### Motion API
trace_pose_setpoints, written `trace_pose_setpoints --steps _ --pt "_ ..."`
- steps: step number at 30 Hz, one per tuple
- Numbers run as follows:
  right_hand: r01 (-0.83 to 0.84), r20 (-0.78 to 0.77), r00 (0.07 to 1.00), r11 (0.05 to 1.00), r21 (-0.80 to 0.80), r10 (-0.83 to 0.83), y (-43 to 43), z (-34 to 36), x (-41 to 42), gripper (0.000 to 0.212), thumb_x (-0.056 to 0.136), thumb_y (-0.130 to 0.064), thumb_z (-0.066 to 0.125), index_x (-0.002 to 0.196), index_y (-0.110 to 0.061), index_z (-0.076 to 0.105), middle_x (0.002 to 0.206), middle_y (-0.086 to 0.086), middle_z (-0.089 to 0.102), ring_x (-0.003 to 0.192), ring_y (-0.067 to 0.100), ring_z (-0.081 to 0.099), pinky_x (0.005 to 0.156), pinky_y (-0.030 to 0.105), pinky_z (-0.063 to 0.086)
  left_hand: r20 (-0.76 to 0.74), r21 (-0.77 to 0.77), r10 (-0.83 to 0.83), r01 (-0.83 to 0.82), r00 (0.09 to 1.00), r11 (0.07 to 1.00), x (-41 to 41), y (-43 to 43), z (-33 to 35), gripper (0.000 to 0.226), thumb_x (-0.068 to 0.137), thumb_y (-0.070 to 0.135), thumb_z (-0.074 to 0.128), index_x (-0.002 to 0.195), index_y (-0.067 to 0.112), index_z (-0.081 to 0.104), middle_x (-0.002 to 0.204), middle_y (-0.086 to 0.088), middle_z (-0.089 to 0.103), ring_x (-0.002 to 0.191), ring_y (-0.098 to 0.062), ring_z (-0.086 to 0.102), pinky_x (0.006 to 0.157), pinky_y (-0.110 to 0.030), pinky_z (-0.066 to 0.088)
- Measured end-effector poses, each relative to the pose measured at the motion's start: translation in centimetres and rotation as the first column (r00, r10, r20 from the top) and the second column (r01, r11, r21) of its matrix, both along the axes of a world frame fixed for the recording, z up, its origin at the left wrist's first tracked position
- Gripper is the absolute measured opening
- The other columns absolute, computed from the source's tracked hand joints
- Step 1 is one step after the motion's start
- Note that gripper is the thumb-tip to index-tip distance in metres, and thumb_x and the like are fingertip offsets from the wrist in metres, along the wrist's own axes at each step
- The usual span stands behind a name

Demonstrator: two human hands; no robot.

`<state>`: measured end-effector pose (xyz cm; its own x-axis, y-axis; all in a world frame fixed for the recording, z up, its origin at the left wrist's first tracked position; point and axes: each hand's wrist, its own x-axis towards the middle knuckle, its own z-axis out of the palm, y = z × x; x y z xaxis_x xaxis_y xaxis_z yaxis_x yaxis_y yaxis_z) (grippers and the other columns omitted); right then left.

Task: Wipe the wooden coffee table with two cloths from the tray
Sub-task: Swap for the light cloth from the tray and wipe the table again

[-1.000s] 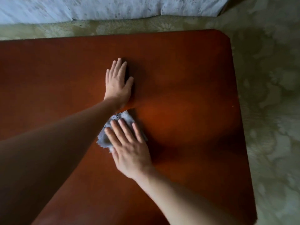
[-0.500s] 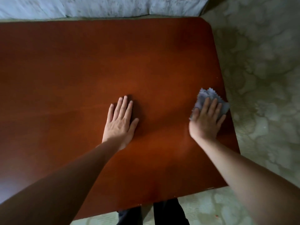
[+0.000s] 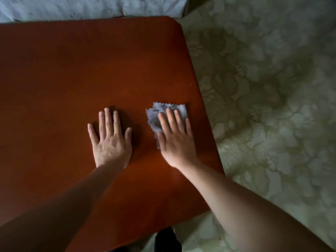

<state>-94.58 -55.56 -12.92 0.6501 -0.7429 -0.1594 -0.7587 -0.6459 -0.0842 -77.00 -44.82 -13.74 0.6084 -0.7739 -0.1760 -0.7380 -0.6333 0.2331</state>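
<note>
One head view. One grey cloth lies crumpled on the wooden worktop, near its right edge. The right hand lies flat on it, straight fingers pressing it down and the palm covering its near part. The left hand rests bare and spread on the wood just to the cloth's left, touching no cloth. Most of the worktop stretches left and forward of both hands, so the coming stroke probably runs that way, driven by the right hand. The tray is out of view.
</note>
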Motion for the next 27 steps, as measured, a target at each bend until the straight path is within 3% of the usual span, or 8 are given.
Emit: trace_pose_setpoints --steps 5,10,15,22,27 --pt "0.041 -0.003 0.999 0.999 -0.021 -0.041 -8.5 -0.6 -1.2 0.064 0.110 -0.050 0.011 0.169 -0.026 0.009 0.177 0.001 0.001 0.163 0.022 -0.005 0.131 0.053 0.008 0.115 -0.007 -0.043 0.044 0.992 0.999 -1.9 -10.5 -0.9 0.066 0.107 0.048 0.008 0.165 0.017 0.003 0.173 -0.005 -0.005 0.158 -0.017 -0.012 0.126 -0.058 -0.004" --pt "0.185 0.111 0.978 0.982 -0.046 -0.179 -12.8 -1.3 2.4 0.064 0.109 -0.048 0.018 0.168 -0.023 0.017 0.176 0.004 0.011 0.163 0.025 0.002 0.130 0.054 0.011 0.125 -0.029 0.122 -0.119 0.985 0.992 -0.6 -18.9 -1.0 0.067 0.105 0.048 0.010 0.165 0.020 0.005 0.173 -0.004 -0.003 0.159 -0.018 -0.008 0.125 -0.060 -0.001" --pt "0.151 0.198 0.971 0.985 -0.080 -0.133 -19.7 -1.7 7.3 0.063 0.108 -0.046 0.027 0.165 -0.017 0.031 0.173 0.009 0.025 0.162 0.031 0.015 0.128 0.056 0.019 0.163 -0.057 0.156 -0.148 0.974 0.987 -0.9 -19.5 -0.8 0.065 0.106 0.046 0.016 0.165 0.019 0.011 0.173 -0.006 0.003 0.159 -0.021 -0.003 0.124 -0.061 0.005" --pt "0.120 0.146 0.982 0.993 -0.016 -0.117 -31.1 -1.8 17.0 0.069 0.104 -0.047 0.020 0.167 -0.017 0.021 0.175 0.011 0.015 0.162 0.033 0.008 0.130 0.052 0.009 0.179 -0.058 0.156 -0.147 0.971 0.987 -0.8 -19.7 -1.3 0.065 0.105 0.046 0.020 0.165 0.021 0.014 0.173 -0.005 0.005 0.159 -0.020 -0.001 0.124 -0.061 0.005" --pt "0.028 0.134 0.991 1.000 -0.010 -0.027 -29.4 -2.1 14.6 0.070 0.105 -0.048 0.014 0.167 -0.015 0.020 0.175 0.011 0.013 0.162 0.034 0.005 0.130 0.056 0.011 0.166 -0.060 0.158 -0.150 0.973 0.987 -0.7 -19.6 -1.3 0.065 0.105 0.047 0.017 0.165 0.021 0.014 0.173 -0.005 0.006 0.159 -0.020 -0.001 0.124 -0.061 0.005"
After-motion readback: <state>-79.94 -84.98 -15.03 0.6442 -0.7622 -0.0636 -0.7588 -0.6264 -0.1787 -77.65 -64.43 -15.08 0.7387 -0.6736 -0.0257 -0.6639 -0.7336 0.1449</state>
